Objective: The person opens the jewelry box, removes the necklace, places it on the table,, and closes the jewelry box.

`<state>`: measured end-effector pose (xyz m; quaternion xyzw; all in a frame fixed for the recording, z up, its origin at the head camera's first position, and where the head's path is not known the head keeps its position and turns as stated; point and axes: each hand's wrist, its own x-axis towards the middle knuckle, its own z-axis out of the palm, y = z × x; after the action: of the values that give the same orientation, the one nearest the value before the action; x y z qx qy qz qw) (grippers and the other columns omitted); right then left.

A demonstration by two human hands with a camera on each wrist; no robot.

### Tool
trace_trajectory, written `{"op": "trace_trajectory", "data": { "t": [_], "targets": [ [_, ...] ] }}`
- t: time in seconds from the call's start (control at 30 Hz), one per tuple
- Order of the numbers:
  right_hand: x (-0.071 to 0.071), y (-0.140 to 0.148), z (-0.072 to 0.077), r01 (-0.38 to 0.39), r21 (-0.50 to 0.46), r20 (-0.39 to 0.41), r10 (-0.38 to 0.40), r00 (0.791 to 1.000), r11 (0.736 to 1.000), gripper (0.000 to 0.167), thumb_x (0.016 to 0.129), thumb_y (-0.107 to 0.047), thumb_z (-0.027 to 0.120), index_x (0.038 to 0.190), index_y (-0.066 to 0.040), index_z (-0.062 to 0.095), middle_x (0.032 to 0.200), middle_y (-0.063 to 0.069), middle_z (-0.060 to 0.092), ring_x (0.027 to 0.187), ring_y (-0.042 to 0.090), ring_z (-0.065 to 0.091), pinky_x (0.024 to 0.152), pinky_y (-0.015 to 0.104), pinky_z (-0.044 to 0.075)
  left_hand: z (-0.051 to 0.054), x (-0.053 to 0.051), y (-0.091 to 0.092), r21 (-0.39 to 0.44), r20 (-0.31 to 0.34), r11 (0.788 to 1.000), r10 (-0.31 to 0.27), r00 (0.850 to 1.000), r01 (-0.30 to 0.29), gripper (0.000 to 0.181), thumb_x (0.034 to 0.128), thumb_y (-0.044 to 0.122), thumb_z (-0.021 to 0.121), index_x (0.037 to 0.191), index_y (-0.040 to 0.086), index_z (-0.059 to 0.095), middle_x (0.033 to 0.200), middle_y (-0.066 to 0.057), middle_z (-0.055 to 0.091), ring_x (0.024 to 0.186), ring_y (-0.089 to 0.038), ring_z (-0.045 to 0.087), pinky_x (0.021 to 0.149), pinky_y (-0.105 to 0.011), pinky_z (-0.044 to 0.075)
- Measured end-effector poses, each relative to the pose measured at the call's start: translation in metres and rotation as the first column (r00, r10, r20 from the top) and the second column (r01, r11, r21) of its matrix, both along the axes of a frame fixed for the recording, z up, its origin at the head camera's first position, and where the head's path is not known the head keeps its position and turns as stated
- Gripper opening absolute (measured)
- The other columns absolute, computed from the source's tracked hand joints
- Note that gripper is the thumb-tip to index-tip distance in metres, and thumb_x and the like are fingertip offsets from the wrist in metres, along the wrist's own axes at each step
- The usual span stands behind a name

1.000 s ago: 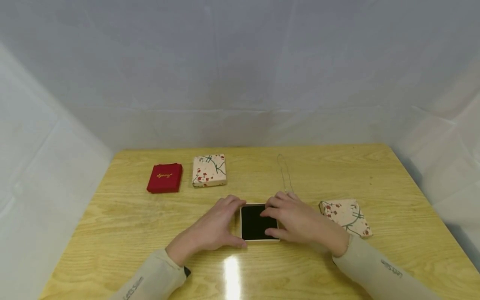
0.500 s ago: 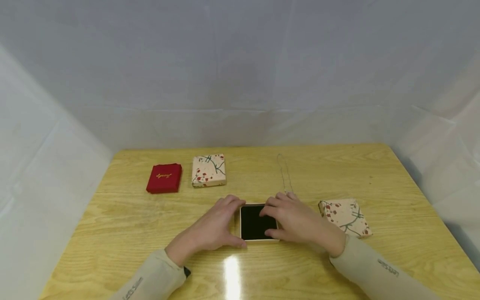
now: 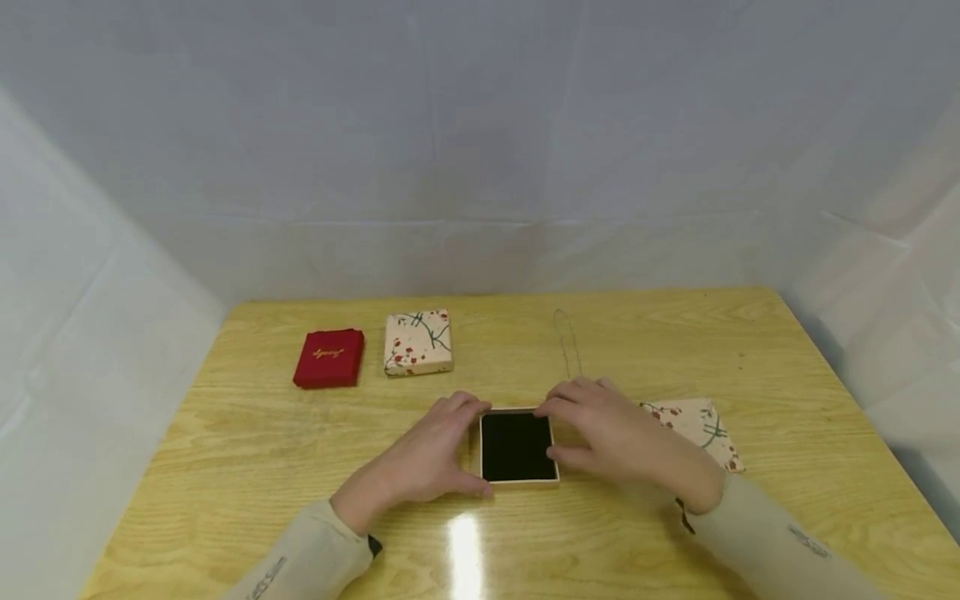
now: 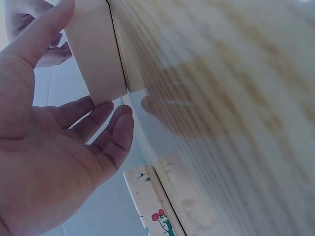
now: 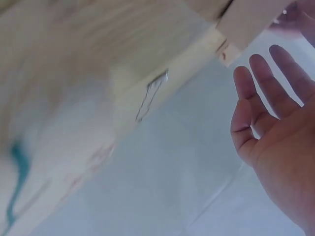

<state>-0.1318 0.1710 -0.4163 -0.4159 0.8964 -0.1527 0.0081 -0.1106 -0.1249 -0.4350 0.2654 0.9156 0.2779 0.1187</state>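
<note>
A shallow square box with a black inside (image 3: 517, 447) lies on the wooden table in the head view. My left hand (image 3: 427, 454) grips its left side, thumb at the near corner and fingers at the far one; the left wrist view shows the hand (image 4: 54, 142) around the box's pale side wall (image 4: 96, 49). At the box's right edge is my right hand (image 3: 611, 433), fingers loosely bent and holding nothing visible. In the right wrist view that hand (image 5: 280, 123) has its fingers spread beside the box (image 5: 248, 19). Contact with the edge is unclear.
A red box (image 3: 330, 358) and a floral box (image 3: 418, 342) stand at the back left. Behind my right hand a thin chain (image 3: 567, 340) lies on the table (image 3: 285, 450). Another floral piece (image 3: 697, 425) is partly covered by my right forearm.
My right hand has shifted right, from over the black inside to the box's right edge, and its fingers have opened a little. The left hand and the box have stayed in place.
</note>
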Motion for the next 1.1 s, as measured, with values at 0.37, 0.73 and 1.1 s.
{"op": "trace_trajectory", "data": {
  "t": [0.37, 0.73, 1.1],
  "targets": [
    [-0.005, 0.046, 0.011, 0.052, 0.004, 0.045, -0.052, 0.998, 0.999, 0.061, 0.092, -0.042, 0.085, 0.142, -0.014, 0.065, 0.137, 0.002, 0.062, 0.129, 0.028, 0.058, 0.107, 0.059, 0.047, 0.001, 0.000, 0.001, 0.001, -0.001, 1.000, 0.005, 1.000, -0.005, 0.108, 0.0717, 0.043, 0.099, 0.157, 0.002, 0.046, 0.149, -0.008, 0.051, 0.136, -0.027, 0.048, 0.118, -0.045, 0.043],
    [-0.005, 0.099, 0.014, 0.157, 0.129, 0.171, -0.178, 0.969, 0.979, 0.090, 0.082, -0.052, 0.091, 0.154, -0.014, 0.053, 0.149, 0.006, 0.055, 0.137, 0.037, 0.050, 0.108, 0.074, 0.038, 0.002, 0.001, 0.001, -0.001, 0.007, 1.000, 0.001, 1.000, -0.001, 0.108, 0.0727, 0.044, 0.098, 0.157, 0.003, 0.046, 0.149, -0.007, 0.050, 0.136, -0.026, 0.047, 0.118, -0.045, 0.043],
    [-0.001, 0.133, 0.008, 0.205, 0.230, 0.252, -0.262, 0.932, 0.951, 0.112, 0.072, -0.062, 0.093, 0.161, -0.014, 0.044, 0.157, 0.016, 0.045, 0.144, 0.048, 0.037, 0.100, 0.085, 0.033, -0.001, 0.000, 0.001, -0.008, 0.003, 1.000, -0.002, 1.000, 0.003, 0.106, 0.0731, 0.045, 0.098, 0.157, 0.003, 0.047, 0.149, -0.007, 0.051, 0.136, -0.025, 0.047, 0.118, -0.044, 0.043]
  ]
}}
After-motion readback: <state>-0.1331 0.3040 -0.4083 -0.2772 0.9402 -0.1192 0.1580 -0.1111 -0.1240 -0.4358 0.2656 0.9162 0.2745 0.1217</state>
